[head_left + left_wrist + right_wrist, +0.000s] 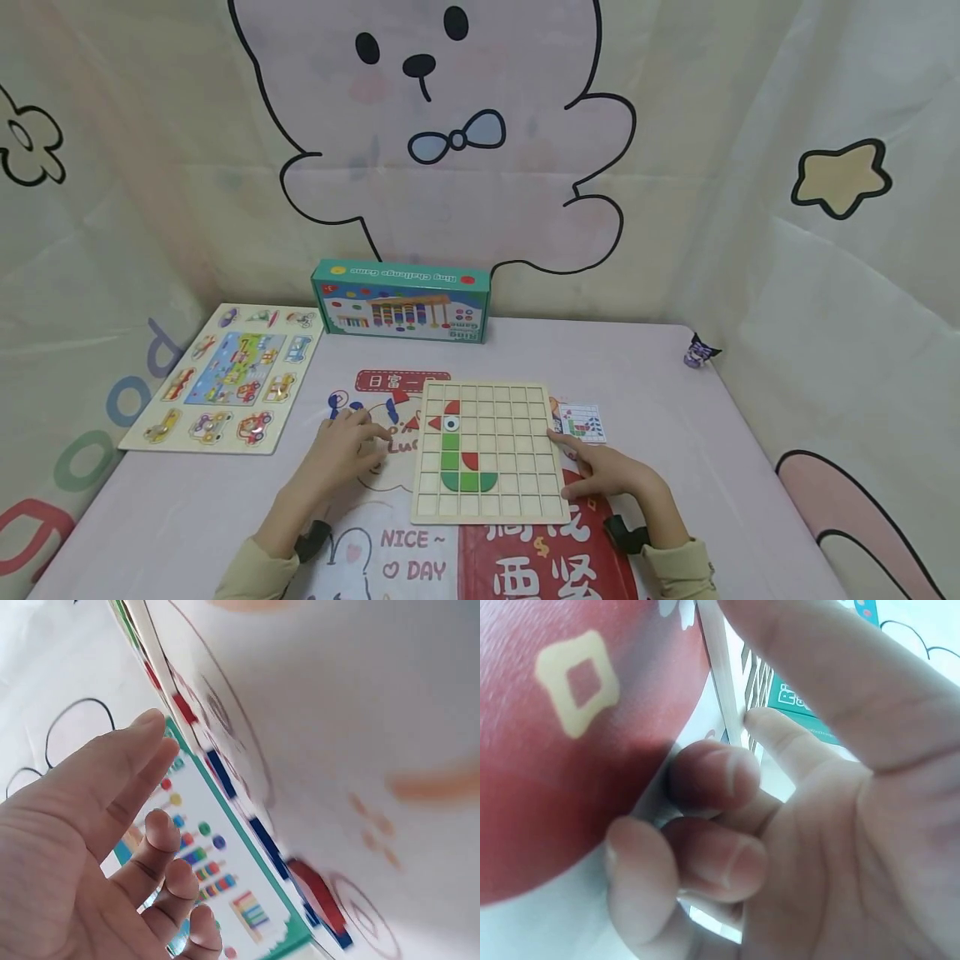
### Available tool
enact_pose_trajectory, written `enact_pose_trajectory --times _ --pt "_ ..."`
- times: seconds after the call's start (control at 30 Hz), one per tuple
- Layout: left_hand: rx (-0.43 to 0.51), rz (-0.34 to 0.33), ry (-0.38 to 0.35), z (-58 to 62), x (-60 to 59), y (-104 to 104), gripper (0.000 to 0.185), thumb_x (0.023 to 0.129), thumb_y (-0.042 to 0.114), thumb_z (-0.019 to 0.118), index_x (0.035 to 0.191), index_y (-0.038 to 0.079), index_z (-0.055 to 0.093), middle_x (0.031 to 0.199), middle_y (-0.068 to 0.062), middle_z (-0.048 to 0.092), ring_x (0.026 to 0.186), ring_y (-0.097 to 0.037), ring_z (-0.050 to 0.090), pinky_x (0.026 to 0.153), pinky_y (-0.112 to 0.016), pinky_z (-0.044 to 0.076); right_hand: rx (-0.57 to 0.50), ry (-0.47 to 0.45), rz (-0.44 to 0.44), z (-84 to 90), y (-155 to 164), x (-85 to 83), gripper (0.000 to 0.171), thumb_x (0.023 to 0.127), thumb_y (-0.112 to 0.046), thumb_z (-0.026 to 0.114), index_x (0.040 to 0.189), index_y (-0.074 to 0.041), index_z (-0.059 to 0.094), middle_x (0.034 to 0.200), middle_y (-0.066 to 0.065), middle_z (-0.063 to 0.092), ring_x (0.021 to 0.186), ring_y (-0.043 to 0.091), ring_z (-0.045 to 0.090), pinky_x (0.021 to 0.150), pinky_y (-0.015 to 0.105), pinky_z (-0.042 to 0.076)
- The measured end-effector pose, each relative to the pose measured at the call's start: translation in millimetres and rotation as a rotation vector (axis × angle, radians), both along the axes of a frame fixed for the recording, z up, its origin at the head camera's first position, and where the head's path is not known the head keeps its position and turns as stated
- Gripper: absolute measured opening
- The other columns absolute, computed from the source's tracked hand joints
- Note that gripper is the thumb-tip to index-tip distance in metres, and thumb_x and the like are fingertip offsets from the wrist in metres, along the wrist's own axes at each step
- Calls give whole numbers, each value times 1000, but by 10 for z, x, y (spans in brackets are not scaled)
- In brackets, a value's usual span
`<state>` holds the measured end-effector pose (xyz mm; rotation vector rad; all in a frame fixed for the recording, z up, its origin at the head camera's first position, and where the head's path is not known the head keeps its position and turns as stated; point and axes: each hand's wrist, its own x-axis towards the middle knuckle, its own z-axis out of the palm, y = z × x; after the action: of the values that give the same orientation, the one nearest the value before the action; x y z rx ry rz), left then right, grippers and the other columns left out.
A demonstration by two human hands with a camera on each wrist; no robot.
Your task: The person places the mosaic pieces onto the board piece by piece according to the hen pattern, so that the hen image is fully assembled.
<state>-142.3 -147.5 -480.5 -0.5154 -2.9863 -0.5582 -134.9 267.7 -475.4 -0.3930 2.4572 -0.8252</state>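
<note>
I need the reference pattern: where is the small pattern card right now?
In the head view, the pattern card lies right of the grid board, just beyond the right hand.

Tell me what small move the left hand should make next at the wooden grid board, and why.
Probably pick up one of the loose coloured pieces lying under the left hand. The grid board holds only a small part-built figure, most squares are bare, and the right hand already rests at the board's right edge.

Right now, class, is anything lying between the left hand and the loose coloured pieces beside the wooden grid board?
Nothing visible. The left hand rests on the mat with its fingertips right at the loose red and blue pieces, left of the grid board. The right hand touches the board's right edge.
</note>
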Motion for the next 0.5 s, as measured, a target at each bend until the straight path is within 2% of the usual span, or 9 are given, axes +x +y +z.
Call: enact_pose_trajectory --times 0.17,0.27,0.5 --pt "10 52 4 -24 33 -188 21 73 26 76 93 21 72 83 3 53 80 -18 41 71 -38 31 -6 -5 10 -10 3 -4 86 73 -37 76 145 -19 31 101 11 57 84 18 52 67 33 46" --pt "22 89 -16 -17 49 -288 21 73 25 77 93 22 71 82 2 51 81 -18 40 71 -37 29 -11 -2 18 -10 5 -3 86 74 -37 75 145 -18 31 113 13 56 87 18 53 70 34 48" --pt "-33 127 -19 31 43 -449 27 70 24 79 95 18 71 85 -2 53 81 -22 41 70 -40 32 -21 -15 21 -5 16 -4 86 74 -36 75 145 -18 30 121 17 53 89 19 55 72 37 51"
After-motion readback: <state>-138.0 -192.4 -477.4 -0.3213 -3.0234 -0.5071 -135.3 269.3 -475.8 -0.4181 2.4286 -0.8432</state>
